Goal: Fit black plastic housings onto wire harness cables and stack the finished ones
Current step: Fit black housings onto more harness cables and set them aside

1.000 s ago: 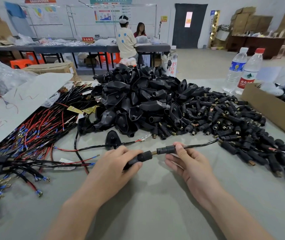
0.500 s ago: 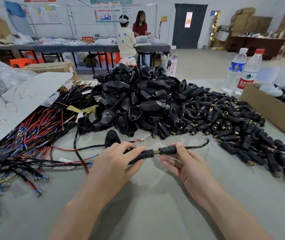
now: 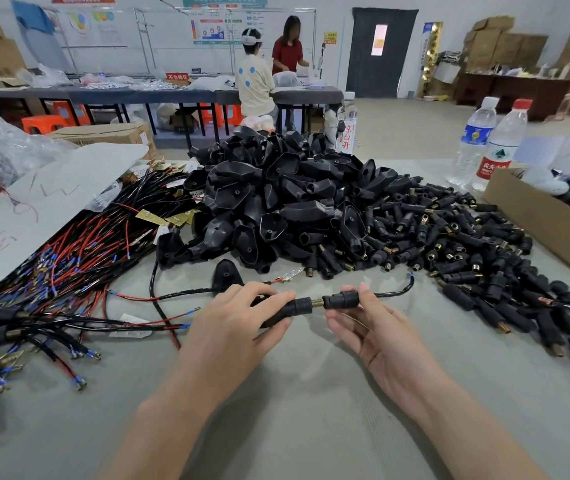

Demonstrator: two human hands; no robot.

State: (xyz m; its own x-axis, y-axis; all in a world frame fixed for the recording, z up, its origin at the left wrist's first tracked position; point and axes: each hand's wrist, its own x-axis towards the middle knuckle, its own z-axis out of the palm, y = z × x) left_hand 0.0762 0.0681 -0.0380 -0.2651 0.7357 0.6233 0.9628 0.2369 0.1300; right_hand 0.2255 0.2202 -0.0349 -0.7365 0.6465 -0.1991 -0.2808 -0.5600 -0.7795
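At table (image 3: 311,403) centre: my left hand (image 3: 238,323) grips barrel (image 3: 292,308), right hand (image 3: 375,329) pinches cap (image 3: 341,301) on cable (image 3: 394,292); brass thread (image 3: 317,302) showing, joint judged unfinished. Housings (image 3: 276,195) piled at 12, harnesses (image 3: 68,258) at 9: bulk undone.

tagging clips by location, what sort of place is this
Most likely a small factory or assembly workshop for manual cable work: a heap of black plastic housings and bundles of red and black wire harnesses cover the worktable, and stacked cardboard boxes stand at the back right.

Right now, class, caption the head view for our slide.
Left hand grips a black sleeve, right hand pinches its mating cap, before a housing pile.
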